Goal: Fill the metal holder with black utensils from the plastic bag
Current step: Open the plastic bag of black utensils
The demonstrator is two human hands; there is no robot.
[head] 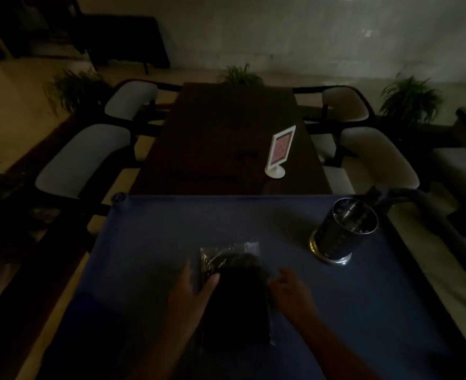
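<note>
The scene is very dim. A clear plastic bag (234,281) holding a dark bundle of black utensils lies flat in the middle of the blue table (149,242). My left hand (190,292) rests against the bag's left side, thumb on the dark bundle. My right hand (289,292) sits at the bag's right edge with fingers curled towards it. Whether either hand grips the bag is unclear. The perforated metal holder (341,231) stands upright at the right of the blue table, apart from both hands, and looks empty.
Beyond the blue table is a dark wooden table (226,138) with a white card stand (280,152). Padded chairs (83,160) flank it on both sides. Potted plants (410,100) stand around the edge.
</note>
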